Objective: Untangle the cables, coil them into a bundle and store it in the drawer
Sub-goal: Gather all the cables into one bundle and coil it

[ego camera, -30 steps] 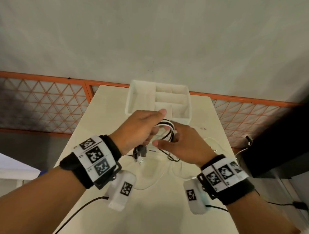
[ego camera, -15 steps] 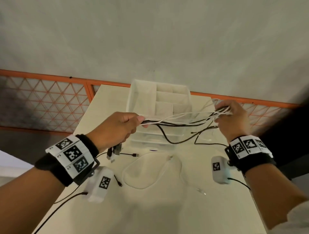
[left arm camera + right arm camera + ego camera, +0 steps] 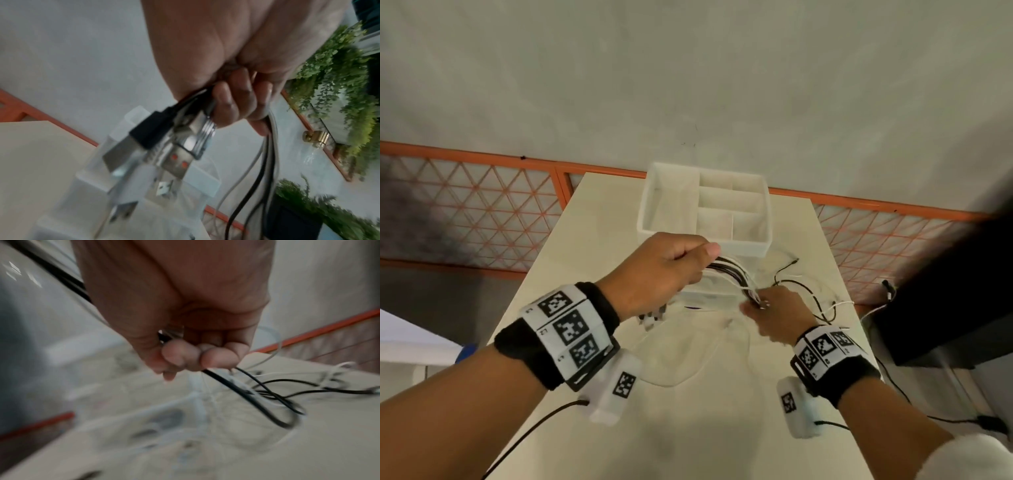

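A bunch of black and white cables (image 3: 732, 274) arches between my two hands above the table. My left hand (image 3: 664, 270) grips the bunch near its plug ends, and several USB plugs (image 3: 164, 152) hang below its curled fingers (image 3: 232, 107). My right hand (image 3: 774, 311) grips the same cables (image 3: 242, 389) lower and to the right; their loose tails (image 3: 811, 294) trail over the table. The white drawer unit (image 3: 705, 212) stands just behind the hands, its top tray open and divided. Whether a drawer front is open is hidden by the hands.
The cream table (image 3: 688, 428) runs toward me, with a loose white cable loop (image 3: 688, 363) lying on it. An orange lattice fence (image 3: 465, 212) lines the far edge. A dark cabinet (image 3: 945, 301) stands right of the table. Green plants (image 3: 339, 81) show in the left wrist view.
My right hand, which held the cables stretched out to the right, has swung back down toward the left hand, bending the taut bunch into a short arch. The left hand stayed roughly in place.
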The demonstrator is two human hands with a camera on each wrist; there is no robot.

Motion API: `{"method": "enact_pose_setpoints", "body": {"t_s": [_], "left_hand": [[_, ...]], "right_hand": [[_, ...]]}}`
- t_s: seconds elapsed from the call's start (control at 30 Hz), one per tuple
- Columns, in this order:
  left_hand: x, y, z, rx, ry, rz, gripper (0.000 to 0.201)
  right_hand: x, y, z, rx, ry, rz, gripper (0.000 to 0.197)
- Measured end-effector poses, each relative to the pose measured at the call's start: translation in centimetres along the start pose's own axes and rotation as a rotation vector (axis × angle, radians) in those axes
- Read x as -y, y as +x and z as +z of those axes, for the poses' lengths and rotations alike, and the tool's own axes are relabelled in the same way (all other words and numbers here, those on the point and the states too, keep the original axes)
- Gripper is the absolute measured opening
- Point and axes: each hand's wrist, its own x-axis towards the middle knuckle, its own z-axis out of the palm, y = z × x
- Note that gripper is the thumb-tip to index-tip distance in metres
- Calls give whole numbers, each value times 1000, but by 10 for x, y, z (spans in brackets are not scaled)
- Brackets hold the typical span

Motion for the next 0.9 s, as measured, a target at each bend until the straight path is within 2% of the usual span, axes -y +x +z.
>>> {"method": "enact_pose_setpoints", "body": {"t_s": [0.07, 0.13, 0.23, 0.27, 0.33, 0.4, 0.43, 0.5, 0.53, 0.57, 0.6, 0.67, 0.73, 0.77, 0.87, 0.9], "left_hand": [[-2, -7, -11, 21, -3, -81, 40], [9, -12, -24, 132, 243, -172, 46], [51, -15, -35, 358, 656, -365, 40], [66, -16, -33, 388, 706, -426, 36], [94, -17, -22, 344, 731, -512, 32], [116, -19, -11, 231, 700, -578, 31], [125, -20, -8, 176, 685, -603, 30], [135, -22, -5, 83, 641, -635, 30], [137, -23, -5, 48, 618, -636, 29], [137, -24, -6, 17, 593, -631, 28], [136, -24, -6, -13, 557, -621, 28], [130, -22, -6, -70, 413, -625, 27], [118, -18, -5, -88, 311, -609, 26], [111, -16, -3, -66, 290, -584, 28], [89, -7, -1, -13, 201, -509, 31], [83, -5, -1, -1, 151, -497, 30]], "right_hand": [[-36, 13, -2, -32, -3, 126, 16], [-57, 18, -13, -185, -40, 178, 18], [-58, 18, -34, -469, 145, 125, 30], [-54, 17, -37, -523, 199, 95, 29], [-47, 17, -36, -556, 265, 22, 31], [-45, 19, -27, -486, 294, -5, 36], [-46, 19, -21, -397, 285, 17, 43], [-51, 18, -5, -184, 177, 107, 73], [-52, 15, 5, -111, 122, 158, 86], [-54, 14, 17, -92, 95, 194, 91], [-52, 11, 27, -111, 94, 230, 86], [-43, 5, 51, -166, 125, 285, 55], [-26, 3, 77, -82, 79, 278, 31], [-20, 5, 92, -4, 40, 250, 33], [-9, 20, 130, 155, 16, 263, 72], [-7, 24, 137, 167, 23, 285, 72]]}}
